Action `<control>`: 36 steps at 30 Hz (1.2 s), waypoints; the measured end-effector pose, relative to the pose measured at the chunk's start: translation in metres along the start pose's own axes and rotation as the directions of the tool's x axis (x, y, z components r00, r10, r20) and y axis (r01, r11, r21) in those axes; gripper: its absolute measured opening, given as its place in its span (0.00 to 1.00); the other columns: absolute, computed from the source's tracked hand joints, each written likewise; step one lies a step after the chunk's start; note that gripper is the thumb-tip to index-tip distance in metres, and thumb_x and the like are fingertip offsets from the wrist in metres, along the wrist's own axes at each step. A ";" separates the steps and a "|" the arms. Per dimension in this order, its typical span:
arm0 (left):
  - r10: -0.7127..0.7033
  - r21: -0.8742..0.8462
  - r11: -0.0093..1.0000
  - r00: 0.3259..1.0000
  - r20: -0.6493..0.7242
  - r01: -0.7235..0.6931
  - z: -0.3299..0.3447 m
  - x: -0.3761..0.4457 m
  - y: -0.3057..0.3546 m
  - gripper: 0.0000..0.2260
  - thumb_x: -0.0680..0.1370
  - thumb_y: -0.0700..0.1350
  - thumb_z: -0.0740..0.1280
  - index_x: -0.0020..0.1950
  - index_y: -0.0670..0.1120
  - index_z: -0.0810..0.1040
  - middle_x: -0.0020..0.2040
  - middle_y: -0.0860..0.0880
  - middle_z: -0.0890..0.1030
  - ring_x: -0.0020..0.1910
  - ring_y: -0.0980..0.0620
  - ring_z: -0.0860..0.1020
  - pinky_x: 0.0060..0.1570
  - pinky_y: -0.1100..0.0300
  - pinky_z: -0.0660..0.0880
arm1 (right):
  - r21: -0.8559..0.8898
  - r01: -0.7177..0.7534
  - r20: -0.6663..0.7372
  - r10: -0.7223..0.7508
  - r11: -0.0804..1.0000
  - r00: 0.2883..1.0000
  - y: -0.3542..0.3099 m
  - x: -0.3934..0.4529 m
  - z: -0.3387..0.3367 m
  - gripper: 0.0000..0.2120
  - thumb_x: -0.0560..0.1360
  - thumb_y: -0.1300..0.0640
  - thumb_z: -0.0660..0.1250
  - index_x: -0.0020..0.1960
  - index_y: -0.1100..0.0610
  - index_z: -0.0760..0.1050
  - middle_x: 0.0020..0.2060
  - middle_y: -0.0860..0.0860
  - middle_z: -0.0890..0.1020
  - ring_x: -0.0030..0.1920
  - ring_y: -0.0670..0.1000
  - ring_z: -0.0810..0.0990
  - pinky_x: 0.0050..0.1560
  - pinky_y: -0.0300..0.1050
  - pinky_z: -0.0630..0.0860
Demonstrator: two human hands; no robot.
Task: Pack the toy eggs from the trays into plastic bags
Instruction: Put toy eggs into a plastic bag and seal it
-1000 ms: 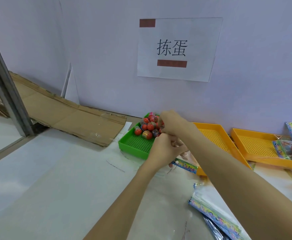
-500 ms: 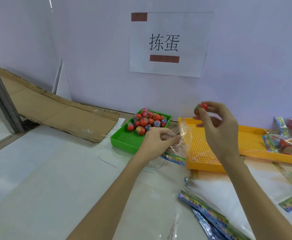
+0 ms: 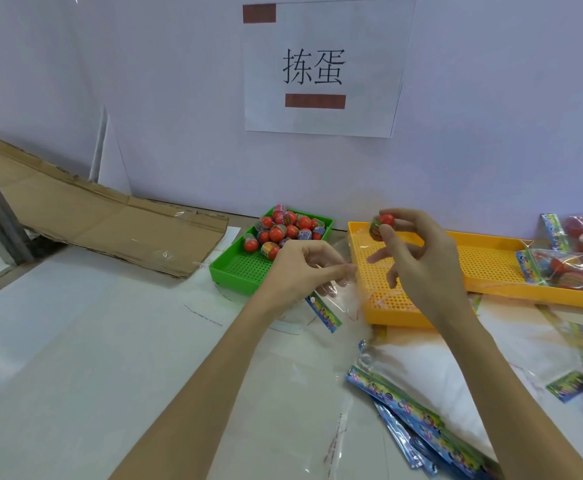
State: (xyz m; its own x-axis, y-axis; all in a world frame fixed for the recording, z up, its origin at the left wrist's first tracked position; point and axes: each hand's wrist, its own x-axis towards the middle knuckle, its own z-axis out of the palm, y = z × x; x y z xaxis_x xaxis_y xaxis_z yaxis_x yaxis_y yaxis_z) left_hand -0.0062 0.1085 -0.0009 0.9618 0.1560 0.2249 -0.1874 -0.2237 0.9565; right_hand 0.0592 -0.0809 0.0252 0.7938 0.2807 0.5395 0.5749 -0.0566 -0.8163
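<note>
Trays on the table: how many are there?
2. The green tray sits left, holding toy eggs; the orange tray lies right, partly behind the right hand.

I have a single view, from the camera worn on the person's head. It looks forward and down over the white table (image 3: 75, 341) toward the wall (image 3: 490, 116), where a paper sign (image 3: 321, 67) sits near the top edge. Both forearms reach in from the bottom edge, so the lens is close behind them. The wide angle bends the table's edges. No second view shares this scene.
</note>
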 end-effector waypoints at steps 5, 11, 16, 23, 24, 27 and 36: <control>0.023 0.044 0.999 0.999 -0.032 -0.022 0.001 0.000 0.000 0.09 0.74 0.49 0.80 0.46 0.45 0.85 0.39 0.46 0.87 0.31 0.50 0.83 0.31 0.61 0.78 | -0.012 -0.117 0.028 0.118 0.993 0.993 0.001 -0.002 -0.001 0.09 0.81 0.54 0.70 0.59 0.56 0.81 0.42 0.46 0.88 0.37 0.47 0.86 0.26 0.39 0.76; 0.306 0.601 0.781 0.943 -0.134 -0.168 0.019 -0.004 -0.005 0.16 0.76 0.64 0.73 0.48 0.51 0.85 0.47 0.57 0.85 0.39 0.56 0.82 0.40 0.51 0.79 | -0.054 -0.166 0.158 0.172 0.985 0.972 0.001 -0.005 -0.005 0.06 0.79 0.51 0.72 0.53 0.51 0.81 0.41 0.44 0.88 0.33 0.43 0.83 0.32 0.34 0.77; 0.376 0.647 0.731 0.919 -0.119 -0.216 0.032 -0.007 -0.003 0.17 0.79 0.63 0.69 0.48 0.49 0.83 0.42 0.52 0.85 0.40 0.52 0.82 0.42 0.50 0.76 | -0.082 -0.112 0.174 0.125 0.990 0.977 -0.002 -0.006 -0.005 0.04 0.78 0.53 0.73 0.52 0.50 0.83 0.42 0.43 0.86 0.38 0.40 0.83 0.34 0.35 0.78; 0.353 0.540 0.810 0.925 -0.140 -0.227 0.037 -0.007 0.000 0.08 0.79 0.51 0.72 0.48 0.47 0.81 0.38 0.54 0.81 0.36 0.55 0.78 0.36 0.54 0.76 | -0.295 0.103 0.282 -0.017 0.950 0.959 -0.004 -0.009 -0.003 0.05 0.81 0.58 0.70 0.51 0.52 0.85 0.43 0.43 0.87 0.47 0.42 0.83 0.43 0.32 0.76; 0.352 0.530 0.815 0.927 -0.133 -0.233 0.038 -0.006 0.000 0.06 0.80 0.48 0.72 0.48 0.46 0.81 0.38 0.53 0.81 0.35 0.55 0.77 0.37 0.54 0.75 | -0.308 0.111 0.305 -0.013 0.945 0.952 -0.005 -0.011 0.000 0.08 0.82 0.57 0.68 0.51 0.52 0.86 0.43 0.43 0.86 0.47 0.43 0.82 0.42 0.32 0.74; 0.339 0.486 0.842 0.930 -0.143 -0.233 0.036 -0.005 -0.003 0.06 0.80 0.44 0.73 0.46 0.44 0.80 0.37 0.51 0.81 0.34 0.54 0.76 0.36 0.57 0.74 | -0.256 0.013 0.351 0.081 0.967 0.933 -0.009 -0.013 0.006 0.17 0.85 0.50 0.59 0.52 0.50 0.87 0.40 0.38 0.85 0.42 0.38 0.80 0.40 0.30 0.70; 0.142 0.519 0.852 0.985 -0.099 -0.071 0.045 -0.006 -0.005 0.11 0.82 0.49 0.69 0.44 0.45 0.75 0.35 0.54 0.76 0.33 0.55 0.73 0.34 0.60 0.69 | -0.344 0.131 0.047 -0.123 0.930 0.991 -0.023 -0.005 0.018 0.06 0.82 0.60 0.66 0.53 0.52 0.81 0.46 0.45 0.85 0.48 0.41 0.82 0.46 0.33 0.76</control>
State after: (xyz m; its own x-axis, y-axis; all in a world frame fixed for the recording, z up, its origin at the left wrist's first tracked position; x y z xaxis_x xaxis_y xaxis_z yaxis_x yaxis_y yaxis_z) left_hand -0.0024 0.0654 -0.0157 0.9009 0.2169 0.3760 -0.1242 -0.7012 0.7020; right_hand 0.0383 -0.0638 0.0369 0.7070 0.3300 0.6255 0.7071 -0.3455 -0.6169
